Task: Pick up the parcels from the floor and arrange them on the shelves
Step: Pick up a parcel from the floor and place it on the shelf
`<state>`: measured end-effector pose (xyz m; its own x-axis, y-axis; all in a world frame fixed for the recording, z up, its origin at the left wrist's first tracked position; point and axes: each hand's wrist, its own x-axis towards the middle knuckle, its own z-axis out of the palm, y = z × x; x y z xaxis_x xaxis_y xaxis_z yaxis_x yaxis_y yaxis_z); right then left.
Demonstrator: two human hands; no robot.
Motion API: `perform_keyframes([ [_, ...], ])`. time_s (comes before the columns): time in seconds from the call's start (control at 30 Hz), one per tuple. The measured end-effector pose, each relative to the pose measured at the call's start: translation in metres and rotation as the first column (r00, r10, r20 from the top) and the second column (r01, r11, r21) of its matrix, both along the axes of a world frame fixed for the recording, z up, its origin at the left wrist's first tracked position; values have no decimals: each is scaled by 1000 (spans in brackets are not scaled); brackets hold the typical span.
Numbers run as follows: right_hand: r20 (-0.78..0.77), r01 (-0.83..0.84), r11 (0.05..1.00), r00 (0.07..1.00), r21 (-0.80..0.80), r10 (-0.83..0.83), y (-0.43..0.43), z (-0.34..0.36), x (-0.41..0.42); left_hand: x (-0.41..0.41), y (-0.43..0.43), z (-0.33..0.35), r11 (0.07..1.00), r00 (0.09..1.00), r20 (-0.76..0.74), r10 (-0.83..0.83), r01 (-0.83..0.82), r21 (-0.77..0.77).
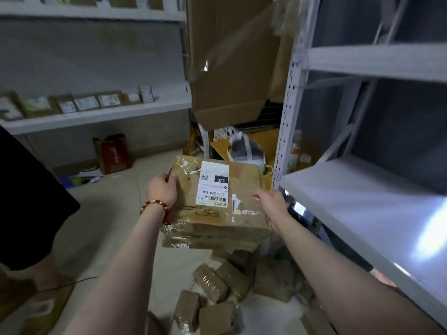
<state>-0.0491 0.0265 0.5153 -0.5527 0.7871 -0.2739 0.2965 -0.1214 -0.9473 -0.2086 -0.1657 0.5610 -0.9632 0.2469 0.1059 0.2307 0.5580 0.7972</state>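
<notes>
Head view: my left hand [162, 188] grips the box [244, 184] at its left edge, fingers curled over; my right hand [274, 205] clasps the right edge, thumb on top.

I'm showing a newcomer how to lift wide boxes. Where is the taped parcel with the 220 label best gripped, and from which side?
By its opposite side edges, a hand from left and right, as the left hand and right hand hold it now. The parcel is broad, flat and level, likely too wide for one hand.
</notes>
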Motion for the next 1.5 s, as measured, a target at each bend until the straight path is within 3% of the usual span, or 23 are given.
perform_keyframes([
  [0.23,45,38,998,998,51,-40,-10,161,19,1,-4,145,998,997,27,-69,69,7],
  [0.37,56,137,986,988,93,-143,-18,247,44,12,4,225,989,988,35,-150,149,16],
  [0.6,47,245,952,965,183,-257,-33,362,88,33,15,333,966,966,30,-258,258,10],
  [1.1,-83,479,840,876,257,-474,-15,522,213,118,102,483,875,869,-105,-484,480,-63],
  [1.5,-155,600,756,799,263,-581,33,562,333,237,193,522,797,793,-93,-602,603,-11],
])
